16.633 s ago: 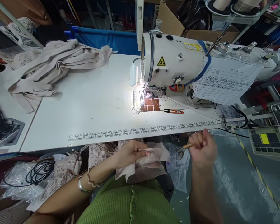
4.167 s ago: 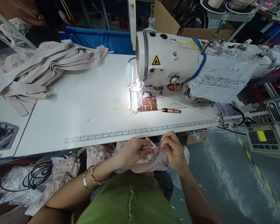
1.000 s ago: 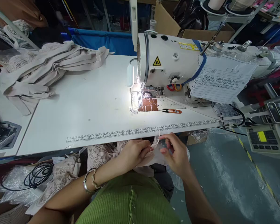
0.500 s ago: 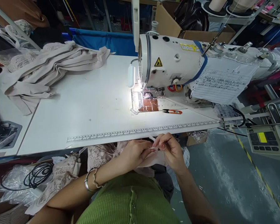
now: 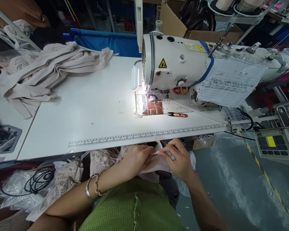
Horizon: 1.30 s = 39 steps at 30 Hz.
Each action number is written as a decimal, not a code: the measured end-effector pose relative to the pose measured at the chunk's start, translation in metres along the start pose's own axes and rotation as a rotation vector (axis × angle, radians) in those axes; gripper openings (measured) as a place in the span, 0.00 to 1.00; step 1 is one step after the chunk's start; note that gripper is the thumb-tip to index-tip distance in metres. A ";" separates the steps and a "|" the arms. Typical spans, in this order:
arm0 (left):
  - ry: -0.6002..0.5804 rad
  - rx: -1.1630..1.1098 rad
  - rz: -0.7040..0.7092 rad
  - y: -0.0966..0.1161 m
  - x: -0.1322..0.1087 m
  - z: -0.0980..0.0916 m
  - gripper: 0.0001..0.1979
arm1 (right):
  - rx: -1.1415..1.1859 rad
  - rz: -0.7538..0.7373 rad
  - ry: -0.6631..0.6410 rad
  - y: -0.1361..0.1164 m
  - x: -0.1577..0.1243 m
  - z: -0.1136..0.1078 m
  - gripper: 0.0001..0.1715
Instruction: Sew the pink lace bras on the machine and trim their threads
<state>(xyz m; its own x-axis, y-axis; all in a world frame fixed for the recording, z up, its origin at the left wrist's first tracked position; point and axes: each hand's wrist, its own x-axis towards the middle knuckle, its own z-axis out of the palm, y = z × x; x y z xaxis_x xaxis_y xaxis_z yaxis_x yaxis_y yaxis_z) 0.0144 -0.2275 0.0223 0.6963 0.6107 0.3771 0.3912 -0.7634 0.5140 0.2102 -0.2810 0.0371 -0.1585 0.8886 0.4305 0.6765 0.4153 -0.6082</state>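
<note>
Just off the table's front edge, both hands are closed on a pale pink piece of fabric above the lap. My left hand pinches its upper edge from the left, fingers curled. Close beside it, my right hand pinches the same edge between thumb and fingertips. A thin pale strip sticks up between the hands toward the table. Lace fabric in the same tone hangs left of the left hand. The lower part of the held fabric lies partly behind the hands.
A white sewing machine stands on the table, its lamp lit. Orange thread snips lie before it, near a printed ruler. Beige garments are piled at left. A control box is at right.
My right hand has turned and its fingers have drawn together on the fabric edge. The thin strip now stands more upright. My left hand has barely moved.
</note>
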 end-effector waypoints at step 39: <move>-0.222 -0.534 -0.366 -0.001 0.005 -0.013 0.11 | 0.143 0.090 -0.112 0.008 0.008 -0.004 0.09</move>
<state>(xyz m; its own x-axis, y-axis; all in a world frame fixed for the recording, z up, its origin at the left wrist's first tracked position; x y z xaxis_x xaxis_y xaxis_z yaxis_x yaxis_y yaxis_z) 0.0098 -0.2206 0.0332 0.7050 0.7085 -0.0309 0.3141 -0.2729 0.9093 0.2172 -0.2717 0.0380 -0.1860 0.9363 0.2980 0.5836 0.3493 -0.7331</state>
